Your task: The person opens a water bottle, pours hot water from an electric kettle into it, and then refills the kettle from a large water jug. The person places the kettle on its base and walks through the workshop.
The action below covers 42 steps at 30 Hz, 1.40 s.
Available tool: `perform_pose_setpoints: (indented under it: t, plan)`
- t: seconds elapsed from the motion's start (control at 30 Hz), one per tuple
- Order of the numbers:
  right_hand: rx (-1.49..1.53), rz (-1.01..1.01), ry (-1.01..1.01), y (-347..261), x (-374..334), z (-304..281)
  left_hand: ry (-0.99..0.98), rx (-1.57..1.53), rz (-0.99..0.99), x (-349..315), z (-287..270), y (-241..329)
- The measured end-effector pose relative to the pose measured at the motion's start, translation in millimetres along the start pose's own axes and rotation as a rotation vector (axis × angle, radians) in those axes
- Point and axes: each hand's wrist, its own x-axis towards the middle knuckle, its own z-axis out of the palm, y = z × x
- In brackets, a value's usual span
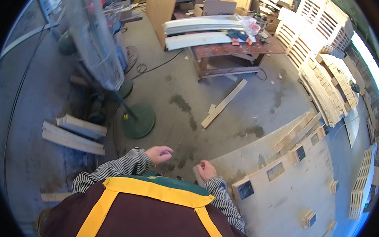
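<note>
Both hands hang in front of the person's chest, above the concrete floor (226, 84). Left hand (159, 153) is loosely open with the fingers curled a little, holding nothing; its striped sleeve (117, 168) runs back toward the body. Right hand (206, 169) is curled closed, and whether it pinches something small I cannot tell. It sits just at the near corner of the big pale wooden panel (289, 194), which lies flat to the right and carries small wood blocks (309, 218) and several square cut-outs.

Taking that panel as the landmark: a loose plank (223, 104) lies on the floor beyond its far edge, well apart from both hands. Farther past the plank stands a brown bench (228, 49) with long white curved boards (203, 30) stacked on it and small tools beside them. To the right of the bench, beyond the panel's far end, slatted pallets (326, 83) are piled up. Left of the panel, across the floor, a standing fan (95, 34) wrapped in clear plastic rises from a round green base (138, 120), and short boards (73, 133) lie past it.
</note>
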Motion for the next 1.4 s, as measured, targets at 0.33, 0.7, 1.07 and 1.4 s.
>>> perform_pose_setpoints:
  t: [0.33,0.7,1.07,1.4]
  plan:
    - [0.064,0.022,0.468,-15.5,255.5,-129.3,-0.097,0.204,0.229,345.2,-99.0,105.9]
    - [0.292,0.794,0.639,69.3,202.6,-102.5,-0.411,-0.077,-0.079,610.8,-127.3,198.2]
    - [0.315,0.344,0.555,135.3,690.9,-473.4,0.153,-1.021,-0.371,850.2,-226.5,288.4]
    - [0.698,0.565,0.417,109.0,1155.7,-550.9,0.217,-1.732,-0.443,1169.5,-267.7,288.9]
